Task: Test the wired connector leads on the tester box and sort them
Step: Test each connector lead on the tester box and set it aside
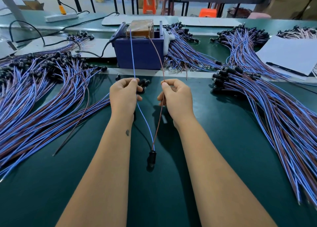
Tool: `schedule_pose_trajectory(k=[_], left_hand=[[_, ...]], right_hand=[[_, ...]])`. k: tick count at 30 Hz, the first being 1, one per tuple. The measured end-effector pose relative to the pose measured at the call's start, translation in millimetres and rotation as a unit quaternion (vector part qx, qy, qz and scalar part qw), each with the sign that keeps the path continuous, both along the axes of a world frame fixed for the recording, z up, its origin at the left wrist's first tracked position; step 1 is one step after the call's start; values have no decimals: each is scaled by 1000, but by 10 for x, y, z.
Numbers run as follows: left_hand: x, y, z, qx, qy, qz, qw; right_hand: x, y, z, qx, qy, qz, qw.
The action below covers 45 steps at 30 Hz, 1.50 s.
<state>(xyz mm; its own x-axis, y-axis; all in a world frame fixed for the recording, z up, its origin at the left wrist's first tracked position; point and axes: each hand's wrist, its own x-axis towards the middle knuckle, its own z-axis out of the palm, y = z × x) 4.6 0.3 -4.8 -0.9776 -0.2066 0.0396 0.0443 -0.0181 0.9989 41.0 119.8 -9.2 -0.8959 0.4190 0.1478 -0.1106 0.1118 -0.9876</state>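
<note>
My left hand (pixel 124 94) pinches the blue wire (pixel 132 55) of one connector lead. My right hand (pixel 175 96) pinches the same lead's brown wire (pixel 158 55). Both wire ends reach up to the top of the brown tester box (pixel 141 27), which sits in a blue bin (pixel 139 53). The lead's black connector (pixel 151 157) hangs low between my forearms, just above the green mat (pixel 214 132). Some black connectors lie just behind my left hand.
A big pile of blue-and-brown leads (pixel 39 93) covers the left of the mat. Another pile (pixel 274 110) fans across the right, and more leads (pixel 187 50) lie right of the bin. White sheets (pixel 289 53) rest at the far right. A black cable (pixel 104 50) runs to the bin.
</note>
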Motion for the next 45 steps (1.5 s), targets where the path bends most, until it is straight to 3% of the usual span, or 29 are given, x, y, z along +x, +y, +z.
schedule_pose_trajectory(k=[45], left_hand=[[-59, -42, 30, 37, -13, 31, 999]], right_hand=[[8, -6, 29, 0, -4, 2, 1000]])
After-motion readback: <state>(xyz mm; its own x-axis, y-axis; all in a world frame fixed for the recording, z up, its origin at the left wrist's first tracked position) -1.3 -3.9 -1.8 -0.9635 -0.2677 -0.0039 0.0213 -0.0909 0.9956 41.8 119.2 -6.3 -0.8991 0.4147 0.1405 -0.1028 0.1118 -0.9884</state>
